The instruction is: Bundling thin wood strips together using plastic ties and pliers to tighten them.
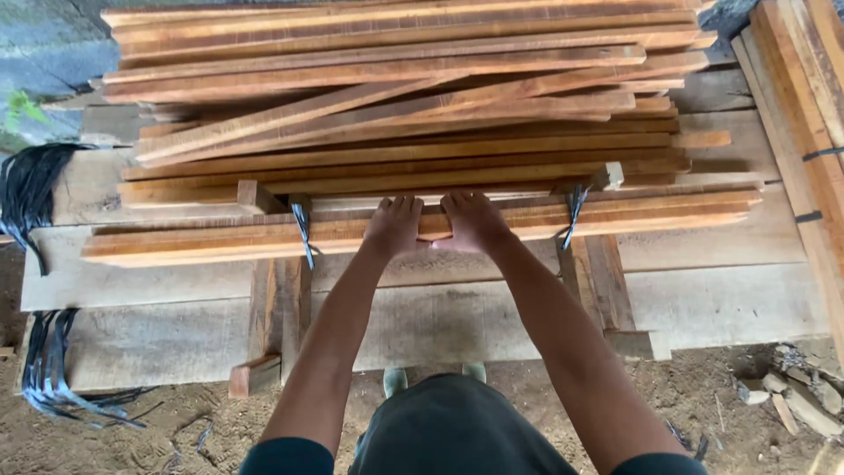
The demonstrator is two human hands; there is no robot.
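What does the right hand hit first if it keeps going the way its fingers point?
Probably the loose pile of wooden slats just beyond the strapped bundle that the right hand rests on; depth is unclear.

The person is wearing a dark teal short-sleeved top, its sleeves ending high on the upper arms, leaving both forearms bare. Dark grey-green trousers are showing below, and pale green shoe toes are peeking out beneath.

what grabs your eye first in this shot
A big loose pile of reddish wooden slats fills the upper half. At centre, the left hand and right hand rest side by side on a strapped slat bundle. Black strapping bands hang at the left edge.
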